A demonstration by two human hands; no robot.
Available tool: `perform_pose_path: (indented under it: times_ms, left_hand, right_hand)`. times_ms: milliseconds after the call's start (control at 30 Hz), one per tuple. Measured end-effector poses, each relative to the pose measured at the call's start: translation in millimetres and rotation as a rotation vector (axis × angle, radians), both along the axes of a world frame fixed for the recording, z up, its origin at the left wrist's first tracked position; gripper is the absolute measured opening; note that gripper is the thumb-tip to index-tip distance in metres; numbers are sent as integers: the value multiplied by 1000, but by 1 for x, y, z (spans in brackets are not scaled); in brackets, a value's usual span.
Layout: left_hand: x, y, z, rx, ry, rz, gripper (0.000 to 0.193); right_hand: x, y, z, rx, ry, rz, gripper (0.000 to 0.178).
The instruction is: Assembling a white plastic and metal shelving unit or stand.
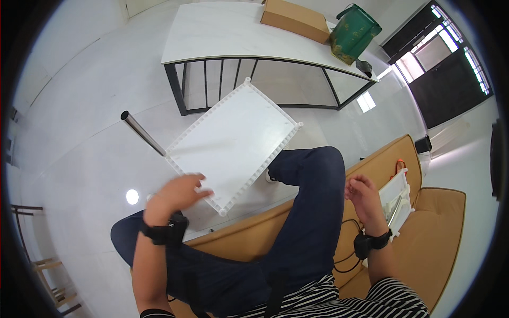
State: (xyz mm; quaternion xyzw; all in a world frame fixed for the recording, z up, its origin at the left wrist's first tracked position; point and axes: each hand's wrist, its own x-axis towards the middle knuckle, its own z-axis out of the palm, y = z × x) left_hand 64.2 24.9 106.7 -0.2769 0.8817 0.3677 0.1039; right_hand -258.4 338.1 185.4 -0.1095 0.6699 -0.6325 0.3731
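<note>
In front of me a white rectangular shelf panel (230, 143) with a notched rim and round corner sockets is held up at an angle above the floor. A shiny metal tube (143, 132) stands out from its left corner. Over the panel's near left edge is my left hand (180, 193), fingers apart and a little blurred; whether it touches the rim I cannot tell. My right hand (363, 193) hovers beside my right knee with loosely curled fingers, and nothing shows in it. Both wrists wear black bands.
Beside me on the tan sofa (437, 222) lie another white panel (395, 193), metal tubes, an orange-handled tool (398, 165) and a black cable (347, 262). Beyond stands a white table (222, 32) with a cardboard box (294, 20) and a green bag (354, 34). Wooden furniture (53, 281) stands far left.
</note>
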Motion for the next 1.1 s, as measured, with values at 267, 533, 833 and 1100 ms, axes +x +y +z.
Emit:
perform_pose_path:
  times_ms: [267, 533, 833, 1100]
  left_hand:
    - [57, -91, -7, -166, 321, 808, 49]
    - [31, -117, -16, 244, 887, 947, 24]
    - [23, -136, -13, 330, 1016, 790, 24]
    - [6, -132, -23, 293, 1205, 1080, 38]
  right_hand:
    - [117, -195, 33, -46, -508, 842, 15]
    - [110, -294, -149, 348, -136, 1392, 28]
    - [99, -310, -191, 129, 1318, 1231, 68]
    - [97, -294, -205, 174, 1277, 1317, 84]
